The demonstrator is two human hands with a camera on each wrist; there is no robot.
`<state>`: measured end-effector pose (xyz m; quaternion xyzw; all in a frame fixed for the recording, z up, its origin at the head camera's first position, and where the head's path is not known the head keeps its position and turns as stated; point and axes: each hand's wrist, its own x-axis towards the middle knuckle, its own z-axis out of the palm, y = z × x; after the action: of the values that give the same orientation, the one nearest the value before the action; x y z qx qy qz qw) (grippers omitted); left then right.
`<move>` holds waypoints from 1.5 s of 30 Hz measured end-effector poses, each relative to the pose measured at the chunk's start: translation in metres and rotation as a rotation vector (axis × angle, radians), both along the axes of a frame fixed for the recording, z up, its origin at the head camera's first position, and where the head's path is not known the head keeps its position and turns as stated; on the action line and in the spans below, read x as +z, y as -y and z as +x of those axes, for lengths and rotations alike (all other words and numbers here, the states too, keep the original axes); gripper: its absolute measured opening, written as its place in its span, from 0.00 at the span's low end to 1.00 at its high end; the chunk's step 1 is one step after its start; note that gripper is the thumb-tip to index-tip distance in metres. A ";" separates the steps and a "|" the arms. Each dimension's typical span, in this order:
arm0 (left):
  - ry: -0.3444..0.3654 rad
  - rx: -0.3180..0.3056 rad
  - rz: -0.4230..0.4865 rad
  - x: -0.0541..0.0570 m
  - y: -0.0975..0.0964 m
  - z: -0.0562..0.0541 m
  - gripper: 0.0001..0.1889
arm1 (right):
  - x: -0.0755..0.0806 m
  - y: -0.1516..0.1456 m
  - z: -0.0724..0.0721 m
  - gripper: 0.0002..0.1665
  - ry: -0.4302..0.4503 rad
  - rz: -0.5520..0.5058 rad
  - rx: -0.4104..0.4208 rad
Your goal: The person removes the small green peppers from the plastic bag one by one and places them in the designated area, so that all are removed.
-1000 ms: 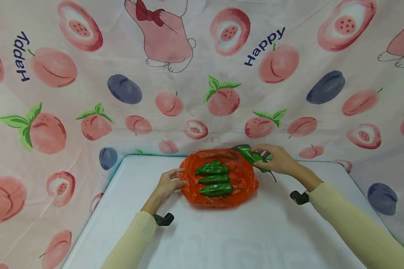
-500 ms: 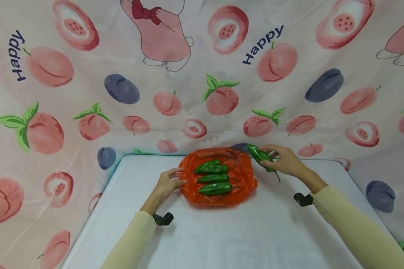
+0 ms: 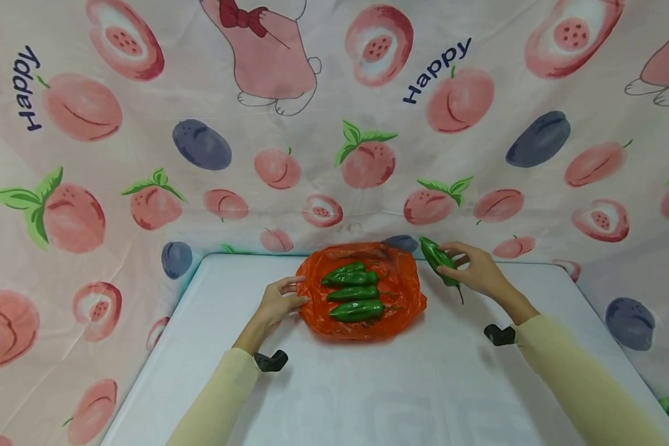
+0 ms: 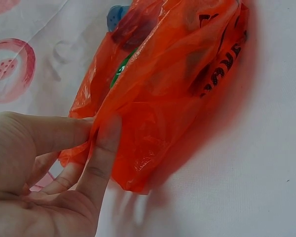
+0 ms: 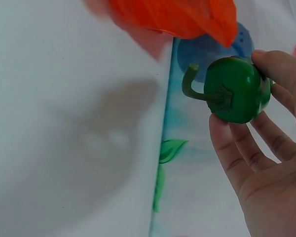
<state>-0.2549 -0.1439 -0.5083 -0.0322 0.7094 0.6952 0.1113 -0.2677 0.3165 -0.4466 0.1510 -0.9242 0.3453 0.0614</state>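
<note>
My left hand pinches the left edge of an orange-red plastic bag. In the left wrist view, thumb and finger press a fold of the thin bag between them. Several green peppers lie in a row in the bag's opening, their stems pointing right. My right hand holds one more long green pepper just right of the bag, tilted with its stem end down. Seen from the right wrist, thumb and fingers grip that pepper around its sides, above the table surface, and its curved stem shows.
The bag rests near the far edge of a white table. Behind it hangs a cloth backdrop printed with peaches, plums and a pink figure, which also runs down both sides. Each wrist wears a small black camera.
My right hand has carried the pepper a little to the right, from over the bag's right edge to beside it. The left hand stays at the bag's left edge.
</note>
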 end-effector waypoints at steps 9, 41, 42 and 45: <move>-0.004 0.004 0.003 0.000 0.000 0.000 0.27 | -0.022 -0.008 -0.004 0.31 0.066 -0.044 -0.063; 0.013 0.017 -0.004 -0.002 0.000 -0.001 0.27 | -0.065 -0.009 -0.008 0.42 0.293 -0.139 -0.225; 0.012 0.016 -0.005 -0.002 0.000 -0.002 0.27 | -0.066 -0.009 -0.008 0.42 0.300 -0.140 -0.229; 0.013 0.016 -0.003 -0.002 0.000 -0.002 0.27 | -0.067 -0.009 -0.009 0.41 0.316 -0.138 -0.241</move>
<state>-0.2565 -0.1443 -0.5102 -0.0426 0.7095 0.6947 0.1102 -0.2763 0.3256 -0.5140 -0.0211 -0.9080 0.4171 -0.0333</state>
